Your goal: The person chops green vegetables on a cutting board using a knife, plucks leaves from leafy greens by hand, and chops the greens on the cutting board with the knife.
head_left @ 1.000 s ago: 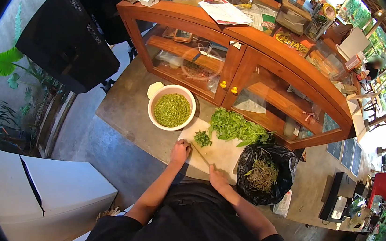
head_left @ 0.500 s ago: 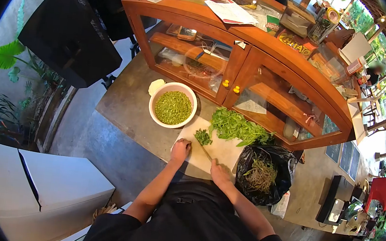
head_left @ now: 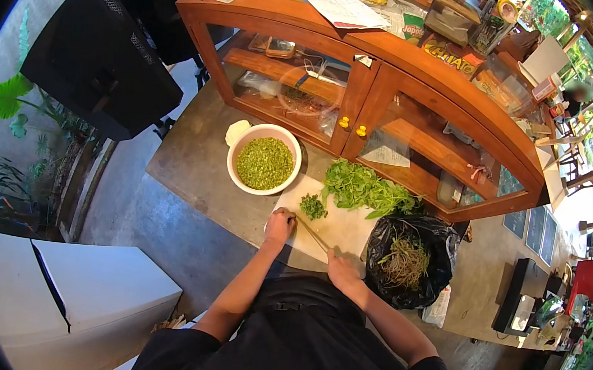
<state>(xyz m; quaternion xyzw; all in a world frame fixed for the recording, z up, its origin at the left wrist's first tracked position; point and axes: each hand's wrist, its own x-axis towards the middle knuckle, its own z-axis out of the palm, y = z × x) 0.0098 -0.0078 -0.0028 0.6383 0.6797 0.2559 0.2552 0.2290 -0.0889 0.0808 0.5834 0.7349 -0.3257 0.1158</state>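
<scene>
My right hand point(head_left: 342, 268) is wrapped round the handle of a knife point(head_left: 314, 236), whose blade slants up and left across the pale cutting board point(head_left: 301, 244). My left hand point(head_left: 279, 226) lies at the board's left edge with its fingers curled, close to the blade's tip. What those fingers hold, if anything, is too small to tell. Just beyond the tip sits a small heap of chopped greens point(head_left: 314, 206). A bunch of leafy greens point(head_left: 361, 190) spreads over the board's far right side. Behind my left hand stands a white bowl point(head_left: 231, 164) filled with chopped green pieces point(head_left: 265, 163).
A black plastic bag point(head_left: 439, 269) with roots and stems point(head_left: 404, 263) stands right of the board. The wooden glass-door cabinet point(head_left: 360, 98) bounds the counter's back. A black speaker point(head_left: 97, 56) and white fridge point(head_left: 105, 284) are at left. Another person is far off at right.
The knife's tip has moved left, from the chopped heap towards my left hand. My right hand has shifted slightly right and down. The whole view has shifted a little.
</scene>
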